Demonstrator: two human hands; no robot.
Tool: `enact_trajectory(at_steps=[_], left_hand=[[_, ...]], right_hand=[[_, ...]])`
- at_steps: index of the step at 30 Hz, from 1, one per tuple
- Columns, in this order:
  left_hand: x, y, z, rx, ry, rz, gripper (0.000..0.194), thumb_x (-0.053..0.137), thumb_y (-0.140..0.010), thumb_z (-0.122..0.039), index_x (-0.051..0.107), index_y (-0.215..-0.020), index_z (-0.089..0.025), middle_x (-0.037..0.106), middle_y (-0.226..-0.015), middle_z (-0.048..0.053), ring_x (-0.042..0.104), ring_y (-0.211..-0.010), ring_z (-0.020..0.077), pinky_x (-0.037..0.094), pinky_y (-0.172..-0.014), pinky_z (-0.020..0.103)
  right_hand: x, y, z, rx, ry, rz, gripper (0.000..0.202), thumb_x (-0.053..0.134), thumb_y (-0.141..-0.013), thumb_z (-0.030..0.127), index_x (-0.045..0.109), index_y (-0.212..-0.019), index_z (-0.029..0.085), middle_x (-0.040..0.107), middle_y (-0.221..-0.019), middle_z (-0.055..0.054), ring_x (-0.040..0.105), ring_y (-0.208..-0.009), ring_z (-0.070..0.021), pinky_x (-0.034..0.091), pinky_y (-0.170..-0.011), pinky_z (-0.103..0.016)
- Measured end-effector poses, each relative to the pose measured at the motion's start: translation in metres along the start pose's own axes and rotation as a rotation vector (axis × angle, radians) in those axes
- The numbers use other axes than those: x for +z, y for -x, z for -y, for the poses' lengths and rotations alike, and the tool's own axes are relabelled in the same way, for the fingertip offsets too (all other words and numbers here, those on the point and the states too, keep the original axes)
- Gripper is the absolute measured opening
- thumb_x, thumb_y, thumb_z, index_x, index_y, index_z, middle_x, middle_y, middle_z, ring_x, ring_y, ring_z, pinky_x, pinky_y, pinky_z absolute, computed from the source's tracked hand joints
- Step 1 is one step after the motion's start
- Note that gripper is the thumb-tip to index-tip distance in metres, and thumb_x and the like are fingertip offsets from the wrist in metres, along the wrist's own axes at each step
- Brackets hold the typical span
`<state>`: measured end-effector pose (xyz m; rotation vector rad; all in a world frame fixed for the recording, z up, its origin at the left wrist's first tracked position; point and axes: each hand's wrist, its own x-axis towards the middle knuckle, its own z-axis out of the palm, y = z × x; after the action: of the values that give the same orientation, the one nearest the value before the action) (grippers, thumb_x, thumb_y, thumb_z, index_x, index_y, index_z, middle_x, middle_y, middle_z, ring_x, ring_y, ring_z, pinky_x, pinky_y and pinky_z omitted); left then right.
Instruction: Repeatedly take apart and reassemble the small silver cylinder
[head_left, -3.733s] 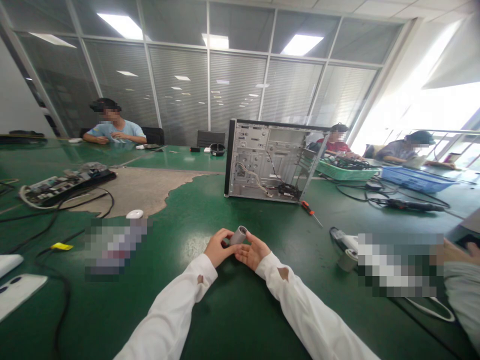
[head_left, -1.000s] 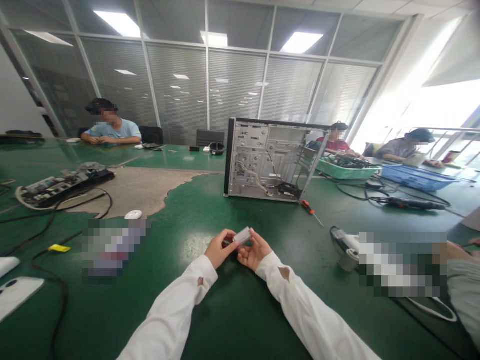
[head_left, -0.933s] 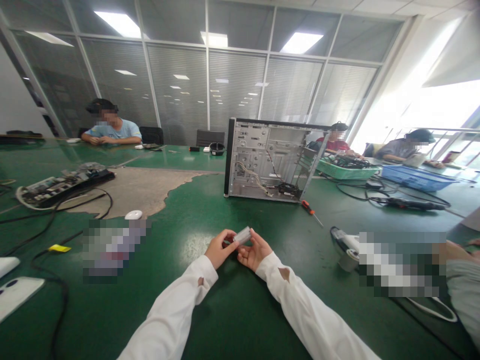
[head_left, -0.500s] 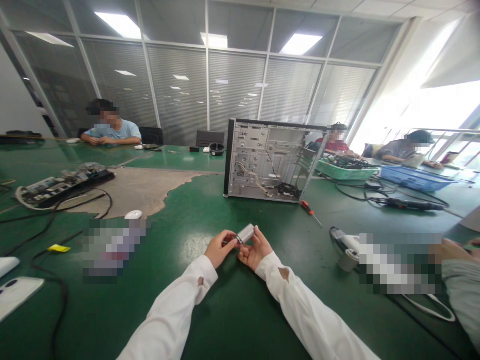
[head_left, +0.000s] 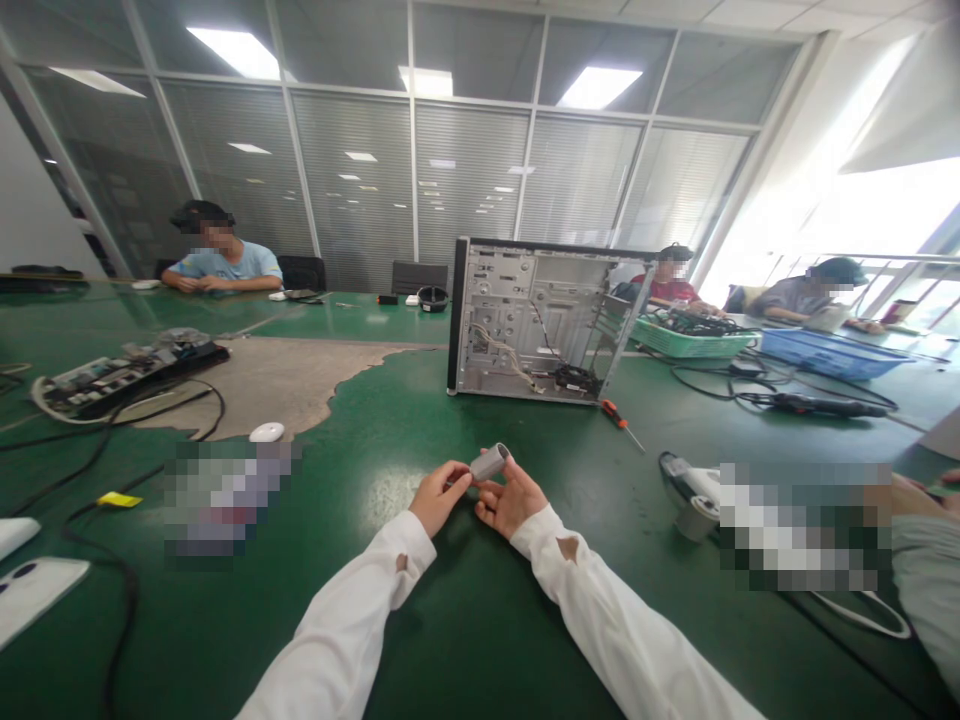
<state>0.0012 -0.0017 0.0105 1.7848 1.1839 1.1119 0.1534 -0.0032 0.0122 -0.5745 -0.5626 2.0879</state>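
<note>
Between my two hands, low over the green table (head_left: 352,610), is a small grey hollow cylinder (head_left: 488,463). It tilts, its open rim facing up and to the right. My left hand (head_left: 441,497) is closed, thumb and fingers pinching the lower left end. Fingers of my right hand (head_left: 514,499) touch the right end and underside, the thumb hidden in part. Beyond my hands stands an opened computer case (head_left: 517,320), with cables and a black part inside. An orange-handled screwdriver (head_left: 616,416) lies at its lower right corner.
At left are a stripped power strip (head_left: 127,372), black cables and a white mouse-like thing (head_left: 267,432). At right lie another grey cylinder (head_left: 698,517), a green basket (head_left: 697,342) and a blue basket (head_left: 832,355). A co-worker's sleeve (head_left: 926,580) reaches in at far right.
The grey cylinder has turned in my fingers, and its hollow end now shows at the upper right. My hands have stayed almost in place.
</note>
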Motion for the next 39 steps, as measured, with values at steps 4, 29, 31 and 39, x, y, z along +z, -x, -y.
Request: enact_trajectory(at_steps=[4, 29, 31, 39], left_hand=[[-0.001, 0.000, -0.002, -0.007, -0.007, -0.005, 0.027, 0.040, -0.076, -0.038, 0.056, -0.086, -0.018, 0.061, -0.081, 0.002, 0.054, -0.080, 0.0163, 0.039, -0.074, 0.027], [0.000, -0.003, 0.007, -0.096, 0.277, 0.030, 0.039, 0.063, -0.059, -0.030, 0.053, -0.093, -0.012, 0.061, -0.081, 0.005, 0.056, -0.074, 0.0152, 0.043, -0.068, 0.028], [0.001, -0.003, 0.007, -0.088, 0.240, 0.017, 0.040, 0.063, -0.059, -0.028, 0.053, -0.094, -0.012, 0.061, -0.079, 0.005, 0.055, -0.071, 0.0146, 0.043, -0.066, 0.027], [-0.002, -0.001, 0.006, -0.037, 0.058, -0.021, 0.037, 0.067, -0.053, -0.020, 0.055, -0.087, -0.017, 0.061, -0.084, 0.003, 0.055, -0.080, 0.0172, 0.042, -0.069, 0.028]], right_hand=[[-0.003, -0.004, -0.004, -0.070, 0.059, 0.021, 0.041, 0.056, -0.067, 0.039, 0.046, -0.104, 0.028, 0.058, -0.074, 0.001, 0.050, -0.052, -0.0065, 0.043, -0.056, -0.024], [-0.002, 0.006, 0.003, -0.822, 1.844, 0.041, 0.075, 0.059, -0.058, 0.017, 0.025, -0.125, 0.024, 0.035, -0.124, -0.009, 0.038, -0.106, -0.0257, 0.034, -0.084, -0.037], [0.002, 0.009, 0.006, -0.796, 1.911, 0.078, 0.076, 0.055, -0.059, 0.010, 0.024, -0.126, 0.025, 0.034, -0.125, -0.007, 0.036, -0.109, -0.0251, 0.033, -0.086, -0.037], [0.003, 0.014, 0.004, -0.761, 1.718, 0.089, 0.081, 0.059, -0.056, 0.020, 0.019, -0.127, 0.020, 0.029, -0.126, -0.010, 0.028, -0.114, -0.0255, 0.029, -0.091, -0.041]])
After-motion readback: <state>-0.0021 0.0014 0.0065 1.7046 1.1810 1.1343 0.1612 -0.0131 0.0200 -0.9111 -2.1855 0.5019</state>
